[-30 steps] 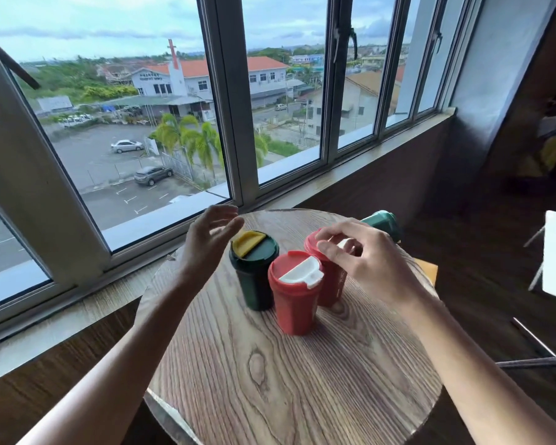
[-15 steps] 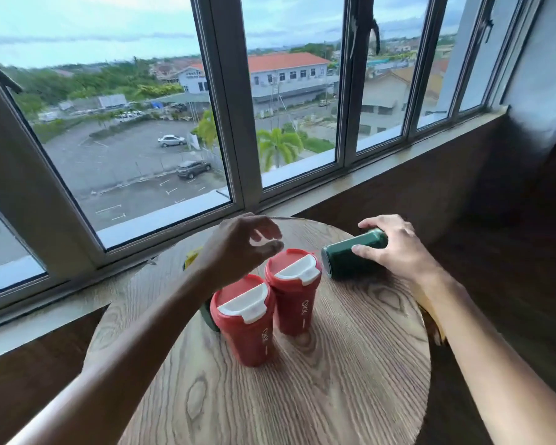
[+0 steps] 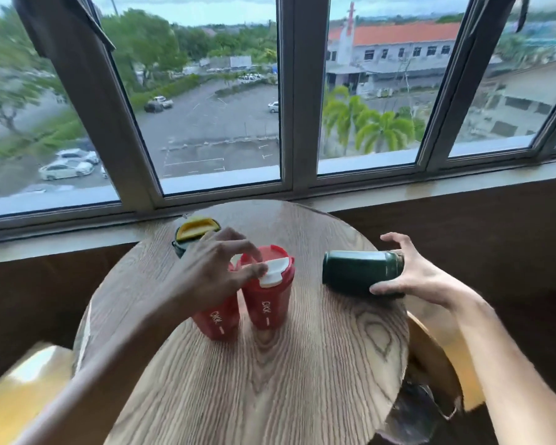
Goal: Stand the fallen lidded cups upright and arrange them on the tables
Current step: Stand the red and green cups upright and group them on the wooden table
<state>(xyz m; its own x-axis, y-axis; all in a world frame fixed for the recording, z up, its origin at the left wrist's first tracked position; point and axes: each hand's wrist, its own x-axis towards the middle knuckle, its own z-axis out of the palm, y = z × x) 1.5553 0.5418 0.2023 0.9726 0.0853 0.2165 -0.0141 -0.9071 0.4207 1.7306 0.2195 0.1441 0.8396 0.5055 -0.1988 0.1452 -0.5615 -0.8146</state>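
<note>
On the round wooden table [image 3: 270, 380] two red cups with white lid flaps stand upright side by side: the left red cup [image 3: 217, 322] and the right red cup [image 3: 267, 306]. My left hand [image 3: 212, 277] hangs over them with loosely curled fingers, hiding the left cup's lid, its thumb tip on the right cup's white flap. Behind it a green cup with a yellow lid [image 3: 195, 226] stands upright near the far edge. A dark green cup [image 3: 357, 273] lies on its side at the right. My right hand [image 3: 421, 277] wraps its lid end, thumb underneath.
A long window sill [image 3: 430, 184] runs just behind the table. Yellow chair seats show at the lower left [image 3: 20, 390] and under the table's right edge [image 3: 446, 348]. The near half of the tabletop carries nothing.
My left hand has dropped from above onto the red cups' lids. My right hand has shifted from the fallen cup's top to its lid end. The view swung left.
</note>
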